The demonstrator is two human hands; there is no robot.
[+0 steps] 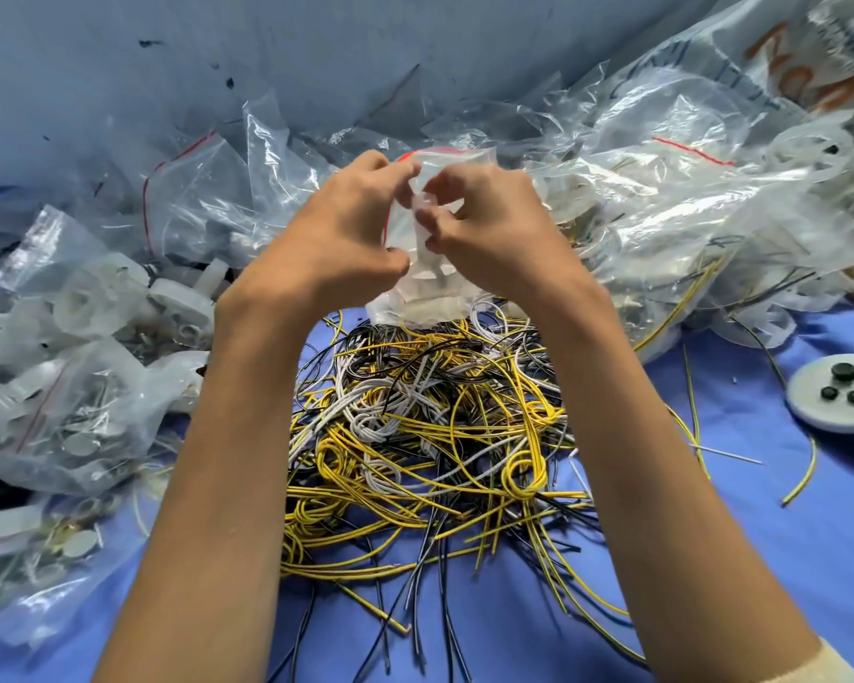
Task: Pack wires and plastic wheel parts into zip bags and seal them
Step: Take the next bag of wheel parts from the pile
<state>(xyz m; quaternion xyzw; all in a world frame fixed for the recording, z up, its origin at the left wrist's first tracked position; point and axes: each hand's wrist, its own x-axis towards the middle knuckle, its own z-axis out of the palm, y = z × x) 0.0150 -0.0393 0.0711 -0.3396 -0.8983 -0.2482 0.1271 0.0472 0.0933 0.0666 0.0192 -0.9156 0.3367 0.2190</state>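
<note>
Plainly, left hand [346, 229] and right hand [486, 229] pinch the zip bag [410, 308] at its red-lined mouth, held above the wires [430, 426] (a white plastic part [427, 271] inside), likely to press it sealed.

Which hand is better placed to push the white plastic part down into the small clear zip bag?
Probably the right hand: it pinches the white plastic part, while the left hand holds the small clear zip bag.

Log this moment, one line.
left hand, right hand: grip zip bag | inside: white plastic part | below: wire pile
</note>
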